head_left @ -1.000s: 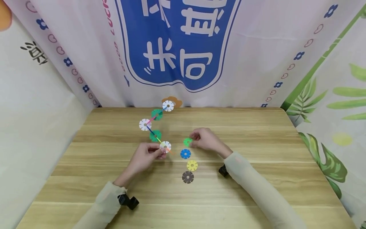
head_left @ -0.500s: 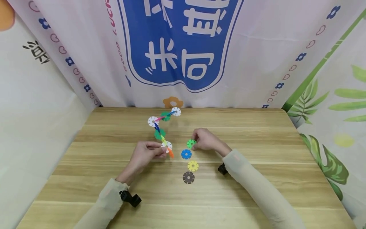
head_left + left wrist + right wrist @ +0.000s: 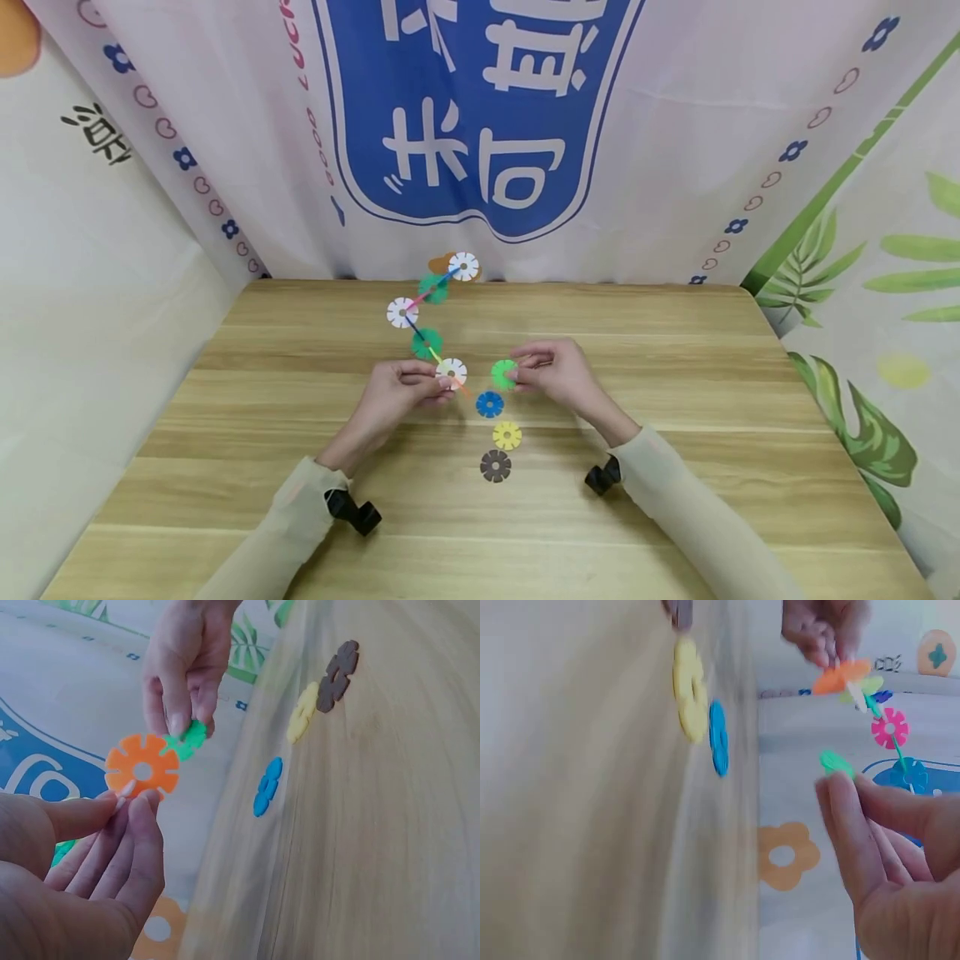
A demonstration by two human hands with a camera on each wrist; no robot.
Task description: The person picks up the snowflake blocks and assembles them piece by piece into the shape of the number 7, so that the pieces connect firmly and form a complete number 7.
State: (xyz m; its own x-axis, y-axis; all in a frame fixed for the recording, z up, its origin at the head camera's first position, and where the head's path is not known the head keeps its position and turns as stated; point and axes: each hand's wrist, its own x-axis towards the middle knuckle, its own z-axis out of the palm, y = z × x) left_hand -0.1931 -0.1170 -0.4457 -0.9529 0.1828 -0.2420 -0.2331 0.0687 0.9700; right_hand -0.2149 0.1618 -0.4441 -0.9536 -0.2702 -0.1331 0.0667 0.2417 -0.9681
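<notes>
My left hand (image 3: 393, 396) pinches a white notched disc (image 3: 453, 365) near the near end of a zigzag chain of interlocked plastic snowflake discs. An orange disc (image 3: 160, 780) sticks out from that end, slotted into the white one. The chain rises away with green, white, pink and blue discs, ending in a white disc (image 3: 463, 257) at the far end. My right hand (image 3: 566, 379) pinches a single bright green disc (image 3: 502, 372) between thumb and fingers, held up off the table, a short gap from the orange disc.
On the wooden table (image 3: 637, 517) a blue disc (image 3: 482, 404), a yellow disc (image 3: 499, 436) and a brown disc (image 3: 487, 465) lie flat in a rough line between the forearms. A printed curtain (image 3: 675, 167) hangs along the table's back edge.
My right hand has picked the green disc up from the table. My left hand has shifted slightly right with the chain, which has turned so that its discs face differently.
</notes>
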